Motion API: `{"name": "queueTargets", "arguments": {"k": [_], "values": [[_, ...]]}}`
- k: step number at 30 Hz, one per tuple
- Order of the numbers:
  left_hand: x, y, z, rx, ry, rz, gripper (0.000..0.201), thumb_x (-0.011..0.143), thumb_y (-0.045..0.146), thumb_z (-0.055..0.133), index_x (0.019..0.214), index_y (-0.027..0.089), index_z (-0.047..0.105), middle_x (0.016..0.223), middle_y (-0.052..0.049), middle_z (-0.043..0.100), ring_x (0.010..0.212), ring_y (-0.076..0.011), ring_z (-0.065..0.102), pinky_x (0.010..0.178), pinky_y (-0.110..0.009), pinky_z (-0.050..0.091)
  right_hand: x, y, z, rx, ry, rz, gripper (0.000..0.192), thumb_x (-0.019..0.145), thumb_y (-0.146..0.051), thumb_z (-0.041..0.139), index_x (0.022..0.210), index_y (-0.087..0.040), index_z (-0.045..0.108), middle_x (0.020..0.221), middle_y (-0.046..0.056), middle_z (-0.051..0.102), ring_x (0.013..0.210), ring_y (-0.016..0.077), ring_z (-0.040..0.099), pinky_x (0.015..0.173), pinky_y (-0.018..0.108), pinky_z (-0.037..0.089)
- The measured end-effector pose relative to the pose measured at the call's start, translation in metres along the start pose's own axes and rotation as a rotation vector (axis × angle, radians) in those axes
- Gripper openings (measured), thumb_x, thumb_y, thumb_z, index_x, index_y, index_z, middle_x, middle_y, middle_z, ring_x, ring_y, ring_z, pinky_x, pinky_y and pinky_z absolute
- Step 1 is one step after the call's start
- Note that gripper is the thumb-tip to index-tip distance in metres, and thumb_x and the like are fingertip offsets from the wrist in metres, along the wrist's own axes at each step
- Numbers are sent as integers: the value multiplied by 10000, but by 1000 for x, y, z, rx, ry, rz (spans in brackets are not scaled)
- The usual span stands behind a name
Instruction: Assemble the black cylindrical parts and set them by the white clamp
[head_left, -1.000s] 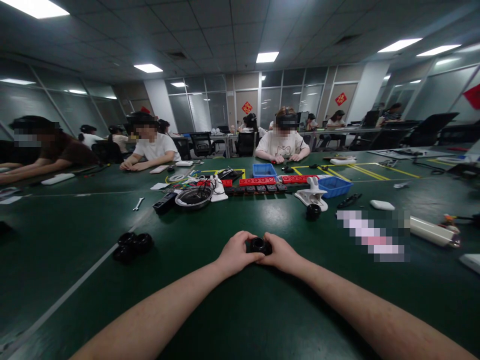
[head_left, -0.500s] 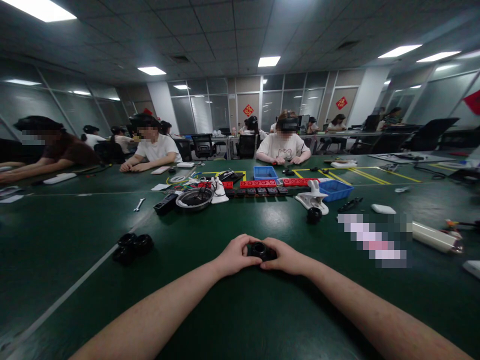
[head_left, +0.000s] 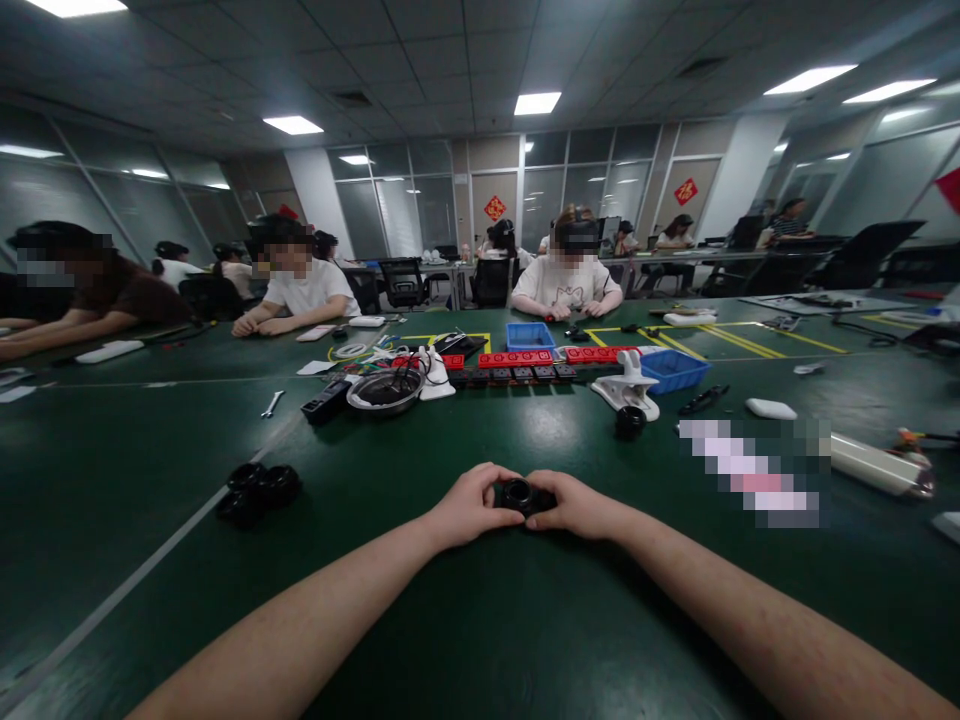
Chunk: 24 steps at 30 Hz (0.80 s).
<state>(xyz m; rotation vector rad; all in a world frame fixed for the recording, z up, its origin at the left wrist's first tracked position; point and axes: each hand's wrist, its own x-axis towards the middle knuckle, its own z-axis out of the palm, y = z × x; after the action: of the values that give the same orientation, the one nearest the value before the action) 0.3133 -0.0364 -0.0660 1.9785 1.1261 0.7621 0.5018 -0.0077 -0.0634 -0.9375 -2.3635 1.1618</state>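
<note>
Both hands, the left hand (head_left: pixel 471 507) and the right hand (head_left: pixel 574 505), sit slightly higher in the frame than half a second ago, and the small black ring (head_left: pixel 517 494) between them shows its opening more plainly.

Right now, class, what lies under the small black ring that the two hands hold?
The black ring sits between the left hand and right hand, just over the green table. Fingers cover its underside, so contact cannot be seen.

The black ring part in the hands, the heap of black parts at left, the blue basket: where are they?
black ring part (head_left: pixel 517 493), head view, its top rim.
heap of black parts (head_left: pixel 259 489), head view, middle.
blue basket (head_left: pixel 673 372), head view, front wall.
</note>
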Motion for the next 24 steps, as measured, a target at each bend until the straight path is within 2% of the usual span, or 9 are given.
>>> {"name": "queueTargets", "arguments": {"k": [4, 9, 13, 16, 18, 21, 24], "values": [[-1, 1, 3, 10, 35, -7, 398, 612, 347, 659, 948, 167, 542, 728, 34, 419, 488, -53, 357, 450, -171, 292, 1, 3, 4, -24, 50, 60, 258, 573, -227, 668, 771, -143, 524, 677, -35, 477, 616, 109, 446, 530, 207, 337], [-3, 2, 9, 68, 141, -37, 399, 585, 343, 679, 922, 174, 548, 756, 24, 451, 503, -70, 381, 457, -182, 307, 3, 3, 13, -205, 179, 104, 328, 527, -320, 698, 679, -165, 452, 631, -43, 452, 578, 103, 408, 483, 198, 283], [-2, 1, 15, 145, 261, -57, 367, 590, 298, 673, 914, 176, 550, 801, 0, 492, 606, -122, 468, 523, -211, 359, 4, -3, 25, -427, 329, 166, 308, 576, -361, 655, 692, -170, 443, 675, -7, 497, 597, 125, 443, 492, 217, 276], [-2, 1, 17, 171, 313, -70, 341, 610, 297, 653, 911, 174, 549, 818, -10, 501, 633, -137, 485, 538, -223, 372, 4, -8, 32, -546, 389, 175, 250, 628, -341, 613, 721, -163, 463, 735, 26, 522, 650, 145, 475, 538, 236, 304], [-1, 2, 15, 162, 288, -58, 331, 617, 289, 647, 912, 175, 550, 808, -7, 496, 610, -126, 476, 527, -216, 369, 3, -10, 33, -544, 395, 172, 268, 640, -359, 604, 764, -158, 479, 777, 41, 528, 685, 159, 491, 568, 246, 327], [-2, 3, 9, 108, 181, -32, 357, 616, 272, 655, 940, 173, 544, 765, 12, 470, 534, -86, 424, 483, -190, 342, 0, -9, 29, -447, 362, 106, 402, 614, -387, 631, 916, -160, 493, 868, 54, 531, 767, 182, 504, 629, 266, 361], [-2, 1, 4, 45, 84, -2, 371, 628, 277, 653, 964, 171, 536, 731, 30, 435, 499, -61, 378, 461, -172, 318, -2, -4, 19, -334, 235, -24, 519, 577, -365, 672, 1028, -184, 489, 939, 47, 530, 846, 198, 497, 708, 291, 371]]}}
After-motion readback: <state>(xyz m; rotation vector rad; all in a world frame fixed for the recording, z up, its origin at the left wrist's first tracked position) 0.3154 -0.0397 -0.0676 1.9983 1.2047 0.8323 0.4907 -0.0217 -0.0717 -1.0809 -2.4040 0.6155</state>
